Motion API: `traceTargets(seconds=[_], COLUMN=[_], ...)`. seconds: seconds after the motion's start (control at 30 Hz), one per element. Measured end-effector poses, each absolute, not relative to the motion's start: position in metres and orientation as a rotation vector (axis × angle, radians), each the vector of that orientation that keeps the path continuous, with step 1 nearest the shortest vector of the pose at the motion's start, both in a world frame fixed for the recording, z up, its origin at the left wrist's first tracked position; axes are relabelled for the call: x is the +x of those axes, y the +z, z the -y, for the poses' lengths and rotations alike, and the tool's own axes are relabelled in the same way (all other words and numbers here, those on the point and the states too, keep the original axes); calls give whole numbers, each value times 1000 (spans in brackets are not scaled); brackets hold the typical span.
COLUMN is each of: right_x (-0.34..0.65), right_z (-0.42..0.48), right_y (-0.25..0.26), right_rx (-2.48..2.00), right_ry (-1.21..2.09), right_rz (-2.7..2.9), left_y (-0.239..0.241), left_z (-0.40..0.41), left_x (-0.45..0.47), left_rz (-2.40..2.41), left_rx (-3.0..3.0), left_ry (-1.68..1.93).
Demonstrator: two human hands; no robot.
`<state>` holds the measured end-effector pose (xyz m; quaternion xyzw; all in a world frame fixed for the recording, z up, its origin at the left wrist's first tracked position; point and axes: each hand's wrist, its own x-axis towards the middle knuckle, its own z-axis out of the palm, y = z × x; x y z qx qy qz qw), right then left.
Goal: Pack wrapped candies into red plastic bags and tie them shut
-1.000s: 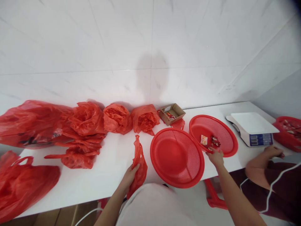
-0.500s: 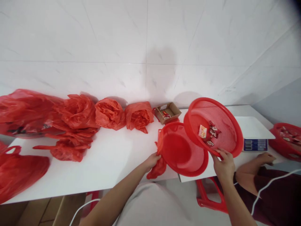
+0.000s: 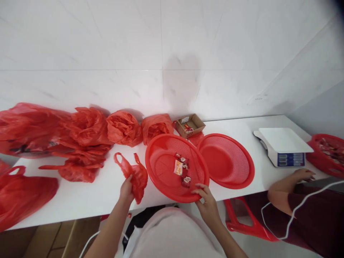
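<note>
The round red plastic basket [image 3: 162, 175] is at the front of the white surface [image 3: 113, 195], directly before the person, its right side overlapping the second red basket [image 3: 221, 159] in view. The right hand [image 3: 207, 205] grips its near rim, fingers over the edge; whether the basket is fully set down cannot be told. The left hand [image 3: 127, 188] grasps a red plastic bag [image 3: 139, 179] with loose handle loops, just beside it.

The work appears partway along: dark-red wrapped sweets [image 3: 186, 181] and a yellowish packet [image 3: 178, 167] lie loose in the basket, and the bag is not knotted. Its contents, if any, are hidden.

Bunched red bags [image 3: 124, 129] line the wall, next to a small cardboard box [image 3: 198, 124] with some packets. Rightward are a digital scale [image 3: 291, 159], a filled red basket [image 3: 321, 165] and a co-worker's forearm [image 3: 281, 186]. The second basket is the closest obstacle, hemming in the right side.
</note>
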<state>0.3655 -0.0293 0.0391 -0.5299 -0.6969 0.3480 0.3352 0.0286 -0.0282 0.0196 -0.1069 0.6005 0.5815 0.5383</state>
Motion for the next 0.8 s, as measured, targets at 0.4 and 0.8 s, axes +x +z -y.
traceTargets(seconds=[0.4,0.8], right_x=[356,168], right_z=[8,-12], right_y=[8,106], right_rx=[-1955,-974], right_ry=[633,969], right_rz=[2238,2226], left_y=[41,85], left_z=[76,88], left_x=[20,7], left_rz=[-1359,-1255], left_rx=[-20,457], left_ry=[1501,1156])
